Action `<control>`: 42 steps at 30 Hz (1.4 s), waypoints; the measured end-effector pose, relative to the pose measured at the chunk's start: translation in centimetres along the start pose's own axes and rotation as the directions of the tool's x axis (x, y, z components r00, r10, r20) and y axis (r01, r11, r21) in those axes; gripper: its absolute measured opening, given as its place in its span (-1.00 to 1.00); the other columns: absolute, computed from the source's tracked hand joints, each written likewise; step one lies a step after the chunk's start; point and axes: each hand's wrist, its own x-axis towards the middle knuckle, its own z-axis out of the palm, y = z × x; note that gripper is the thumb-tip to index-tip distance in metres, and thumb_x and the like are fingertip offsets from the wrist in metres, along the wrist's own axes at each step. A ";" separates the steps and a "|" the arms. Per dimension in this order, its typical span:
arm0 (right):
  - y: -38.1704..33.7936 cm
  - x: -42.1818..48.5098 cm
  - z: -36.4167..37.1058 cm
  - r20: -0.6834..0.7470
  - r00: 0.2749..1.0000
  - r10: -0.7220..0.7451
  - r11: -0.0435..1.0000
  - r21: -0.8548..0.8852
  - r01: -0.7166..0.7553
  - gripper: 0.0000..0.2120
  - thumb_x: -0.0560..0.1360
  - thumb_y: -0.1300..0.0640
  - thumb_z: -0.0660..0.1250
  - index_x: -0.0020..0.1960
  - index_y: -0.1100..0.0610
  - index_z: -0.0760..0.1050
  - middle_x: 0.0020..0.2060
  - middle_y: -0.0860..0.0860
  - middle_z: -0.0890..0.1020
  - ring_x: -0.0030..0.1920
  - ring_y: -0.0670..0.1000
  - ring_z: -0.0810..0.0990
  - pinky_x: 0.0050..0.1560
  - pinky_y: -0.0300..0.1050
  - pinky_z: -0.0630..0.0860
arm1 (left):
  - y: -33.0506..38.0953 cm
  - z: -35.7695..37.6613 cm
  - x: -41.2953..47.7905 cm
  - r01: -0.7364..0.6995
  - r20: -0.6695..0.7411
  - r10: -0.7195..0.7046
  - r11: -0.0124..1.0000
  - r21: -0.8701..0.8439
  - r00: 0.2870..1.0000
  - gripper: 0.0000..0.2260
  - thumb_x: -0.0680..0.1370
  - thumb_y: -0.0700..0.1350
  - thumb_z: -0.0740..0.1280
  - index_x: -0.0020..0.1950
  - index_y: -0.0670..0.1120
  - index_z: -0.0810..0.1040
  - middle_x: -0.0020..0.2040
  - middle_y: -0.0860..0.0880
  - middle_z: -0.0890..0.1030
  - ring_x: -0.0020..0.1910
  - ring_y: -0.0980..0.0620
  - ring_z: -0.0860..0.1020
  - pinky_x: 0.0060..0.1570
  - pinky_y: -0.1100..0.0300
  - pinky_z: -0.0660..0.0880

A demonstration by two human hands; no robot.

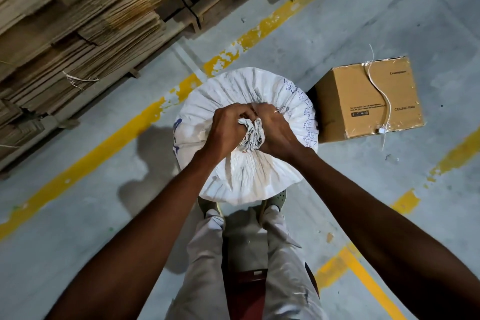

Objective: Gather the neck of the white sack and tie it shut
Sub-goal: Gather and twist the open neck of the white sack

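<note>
A full white sack (241, 179) with blue print stands upright on the floor just in front of my feet. Its neck (253, 135) is bunched into a tight wad of pleats at the top centre. My left hand (224, 128) grips the wad from the left and my right hand (276, 132) grips it from the right, fingers curled around the cloth. A white string (376, 86) lies loose across a cardboard box to the right, apart from both hands.
The cardboard box (363, 114) stands on the grey floor right of the sack. Stacks of flattened cardboard (78, 23) on pallets fill the upper left. Worn yellow lines (111, 143) cross the floor.
</note>
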 end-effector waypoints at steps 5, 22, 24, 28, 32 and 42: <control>1.2 -0.7 -0.7 -0.103 0.992 -0.078 0.997 0.012 0.079 -0.70 0.44 0.17 0.46 0.14 0.14 0.50 -0.20 0.10 0.67 -0.21 0.03 0.59 -0.25 -0.33 0.26 | -0.9 0.5 -0.7 0.064 0.016 -0.065 0.996 0.068 0.998 -0.65 0.34 -0.29 0.43 0.05 -0.02 0.49 0.01 0.06 0.61 0.00 0.07 0.59 -0.02 0.03 0.56; 1.9 -2.9 0.0 -0.005 0.998 -0.064 0.993 0.098 0.065 -0.71 0.49 0.14 0.46 0.19 0.17 0.59 0.01 0.06 0.70 0.04 0.11 0.67 -0.02 -0.07 0.56 | -2.6 -3.5 -0.4 -0.280 -0.010 0.294 0.920 0.273 0.956 -0.58 0.14 -0.31 0.22 -0.09 -0.10 0.68 -0.21 -0.05 0.54 -0.10 -0.13 0.53 -0.07 -0.01 0.38; 1.2 -2.7 0.6 -0.029 0.999 0.043 0.984 0.173 -0.038 -0.63 0.45 0.19 0.47 0.22 0.14 0.49 0.03 -0.04 0.65 0.04 0.15 0.67 -0.05 -0.05 0.56 | -1.9 -2.3 -0.7 -0.340 0.067 0.334 0.904 0.259 0.940 -0.63 0.20 -0.36 0.25 -0.08 -0.14 0.66 -0.20 -0.09 0.52 -0.10 -0.12 0.51 -0.10 0.04 0.39; -0.6 -2.2 2.0 -0.045 0.987 0.157 0.934 0.330 -0.134 -0.23 0.37 0.13 0.60 0.45 0.10 0.27 0.33 -0.17 0.46 0.27 0.08 0.60 0.18 -0.10 0.56 | -1.0 -0.7 -0.5 -0.209 0.088 0.200 0.972 0.110 0.976 -0.63 0.26 -0.42 0.24 -0.06 -0.14 0.67 -0.23 -0.09 0.49 -0.22 -0.05 0.53 -0.26 0.11 0.45; 0.3 -2.9 2.1 -0.151 0.971 0.187 0.978 0.127 -0.168 -0.48 0.39 -0.03 0.53 0.23 0.22 0.54 -0.05 0.08 0.72 -0.06 0.16 0.72 -0.15 0.01 0.61 | -1.0 -0.7 -0.1 -0.149 0.124 0.143 0.988 0.043 0.982 -0.59 0.28 -0.41 0.22 0.02 -0.15 0.66 -0.10 -0.07 0.62 -0.12 0.03 0.56 -0.11 0.12 0.52; 0.9 -2.6 1.9 -0.166 0.984 0.057 0.998 0.033 -0.052 -0.69 0.42 0.03 0.53 0.08 0.12 0.55 -0.19 0.06 0.71 -0.15 0.09 0.69 -0.24 -0.23 0.37 | -7.1 -2.2 -2.7 0.174 0.237 -0.222 0.962 0.209 0.946 -0.34 0.27 -0.16 0.41 0.38 0.01 0.42 0.27 -0.09 0.55 0.23 -0.11 0.56 0.18 -0.08 0.51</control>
